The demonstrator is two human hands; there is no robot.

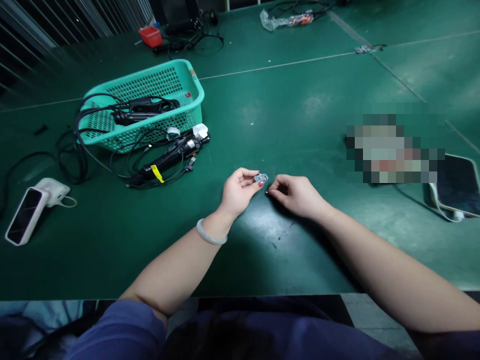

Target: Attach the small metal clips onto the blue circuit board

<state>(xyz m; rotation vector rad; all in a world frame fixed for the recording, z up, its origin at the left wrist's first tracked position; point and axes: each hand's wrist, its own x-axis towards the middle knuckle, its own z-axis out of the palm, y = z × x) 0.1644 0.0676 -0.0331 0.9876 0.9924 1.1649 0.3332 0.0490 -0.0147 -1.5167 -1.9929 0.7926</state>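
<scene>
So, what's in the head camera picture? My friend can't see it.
A left hand holds a small grey piece beside the right hand, at a green table. Black corded devices lie in and beside a turquoise basket.

The left hand [237, 193] pinches a small grey part [260, 178].

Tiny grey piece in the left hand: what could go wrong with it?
The tiny grey piece might slip, since the left hand only pinches it between thumb and fingers. If dropped, something that small could be hard to find on the big green table.
</scene>
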